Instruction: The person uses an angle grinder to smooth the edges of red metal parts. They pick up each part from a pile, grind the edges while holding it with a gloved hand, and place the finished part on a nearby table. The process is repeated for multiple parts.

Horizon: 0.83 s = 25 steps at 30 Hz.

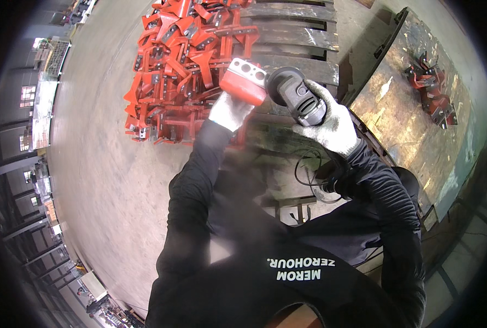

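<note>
My left hand (pixel 230 112), in a white work glove, grips a red-painted metal bracket (pixel 244 87). A bare silvery face with several round holes shows along the bracket's upper side. In my gloved right hand (pixel 336 123) is an angle grinder (pixel 303 101), my fingers wrapped round its grey body. The grinder's dark disc (pixel 283 82) is beside the bracket's right edge; I cannot tell whether the two touch. Past my left hand, a big heap of red metal brackets (pixel 191 60) lies piled up.
A slatted wooden pallet (pixel 295 38) stands beyond my hands. At the right is a worn work table (pixel 388 104) bearing several red and dark metal parts (pixel 432 90). A black cable (pixel 303 169) loops below the grinder. Concrete floor (pixel 101 153) spreads to the left.
</note>
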Available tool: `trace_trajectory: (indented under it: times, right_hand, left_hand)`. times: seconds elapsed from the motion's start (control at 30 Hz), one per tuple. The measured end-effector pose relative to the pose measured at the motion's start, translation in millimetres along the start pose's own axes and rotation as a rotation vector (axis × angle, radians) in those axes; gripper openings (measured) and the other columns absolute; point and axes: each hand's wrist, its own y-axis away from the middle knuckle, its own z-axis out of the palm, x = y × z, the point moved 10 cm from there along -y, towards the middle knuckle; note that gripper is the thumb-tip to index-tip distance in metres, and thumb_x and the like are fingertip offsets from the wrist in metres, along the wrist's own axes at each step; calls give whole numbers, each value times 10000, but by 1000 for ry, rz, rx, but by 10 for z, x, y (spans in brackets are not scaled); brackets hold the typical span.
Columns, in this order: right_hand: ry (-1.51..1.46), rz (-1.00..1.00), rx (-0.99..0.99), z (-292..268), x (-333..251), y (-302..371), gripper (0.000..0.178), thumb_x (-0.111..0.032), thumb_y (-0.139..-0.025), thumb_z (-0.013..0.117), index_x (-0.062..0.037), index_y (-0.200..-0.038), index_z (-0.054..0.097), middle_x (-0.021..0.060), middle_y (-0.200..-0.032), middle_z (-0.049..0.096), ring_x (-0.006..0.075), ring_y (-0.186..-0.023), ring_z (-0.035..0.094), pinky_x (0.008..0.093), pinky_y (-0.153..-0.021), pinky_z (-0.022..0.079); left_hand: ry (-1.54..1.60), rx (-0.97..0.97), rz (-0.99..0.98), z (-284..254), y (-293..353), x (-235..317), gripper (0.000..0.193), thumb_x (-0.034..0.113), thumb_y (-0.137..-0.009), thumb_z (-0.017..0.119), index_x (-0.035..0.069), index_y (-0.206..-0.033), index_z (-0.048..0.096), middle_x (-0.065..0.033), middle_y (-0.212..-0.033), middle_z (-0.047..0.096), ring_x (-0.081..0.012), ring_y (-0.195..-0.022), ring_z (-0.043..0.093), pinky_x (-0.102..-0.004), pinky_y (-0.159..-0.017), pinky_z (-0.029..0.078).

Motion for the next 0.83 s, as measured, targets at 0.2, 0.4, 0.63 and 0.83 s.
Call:
trace_trajectory:
  times: [0.2, 0.4, 0.63, 0.83]
  right_hand:
    - [-62, 7, 34, -64, 6, -14, 998, -181, -709, 953, -9, -1527, 409, 167, -1404, 603, 218, -1287, 585, 360, -1108, 457]
    - [-202, -14, 271, -322, 110, -100, 931, -234, -712, 931, -39, -1494, 465, 161, -1325, 661, 187, -1198, 634, 335, -1040, 499]
    - [-138, 193, 370, -589, 619, -43, 977, -228, -711, 943, -37, -1516, 422, 166, -1358, 620, 217, -1192, 640, 338, -1024, 518]
    - [3, 417, 334, -652, 979, 8, 979, -240, -722, 933, -59, -1526, 406, 178, -1372, 611, 245, -1233, 622, 367, -1066, 492]
  left_hand:
    - [-172, -60, 22, 245, 163, 5, 442, 379, -1098, 453, 129, -1462, 484, -76, -1427, 567, -241, -1277, 586, -417, -1057, 543]
    - [-167, -5, -11, 130, 126, -15, 452, 386, -1095, 451, 125, -1463, 477, -91, -1444, 554, -260, -1270, 596, -462, -1056, 537]
    - [-455, -4, 196, 9, -340, -114, 225, 122, -978, 631, 24, -1173, 579, -128, -1075, 676, -266, -974, 702, -478, -841, 608]
    - [-1513, 180, 557, 349, -617, -297, 828, 295, -855, 758, -77, -1486, 371, -325, -1435, 525, -403, -1360, 522, -422, -1159, 396]
